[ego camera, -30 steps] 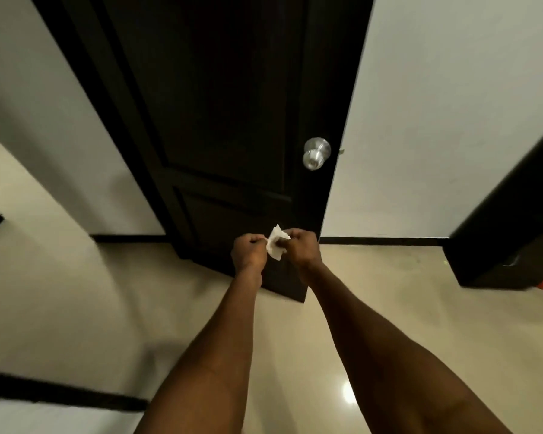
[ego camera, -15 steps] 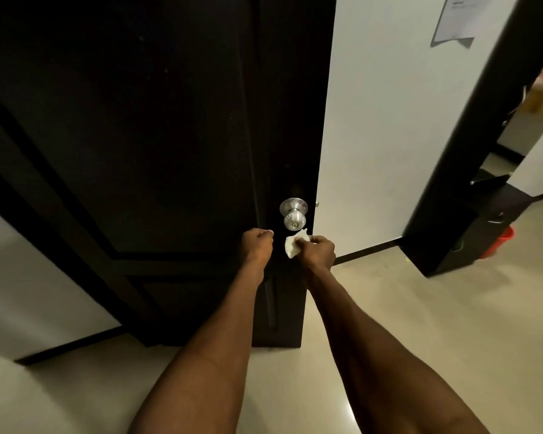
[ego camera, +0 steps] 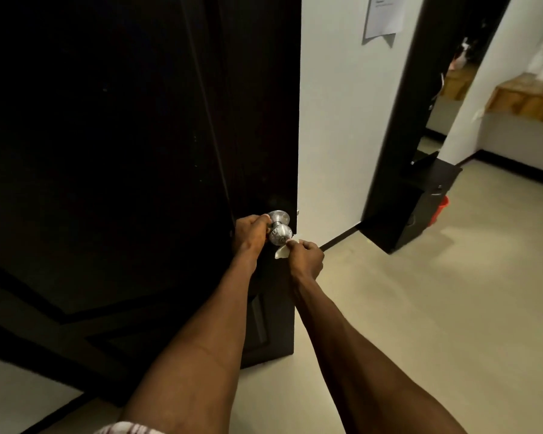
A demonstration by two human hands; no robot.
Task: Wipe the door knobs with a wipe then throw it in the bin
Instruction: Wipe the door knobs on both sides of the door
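My left hand (ego camera: 250, 234) curls round the neck of the shiny round silver metal door knob (ego camera: 281, 234) on the tall dark wooden door (ego camera: 138, 151). My right hand (ego camera: 306, 257) pinches the small crumpled white wipe (ego camera: 281, 251) just under the knob. I think the wipe is soft, light and floppy, so I hold it bunched up. The knob looks hard and slippery. It sticks straight out from the door, toward me
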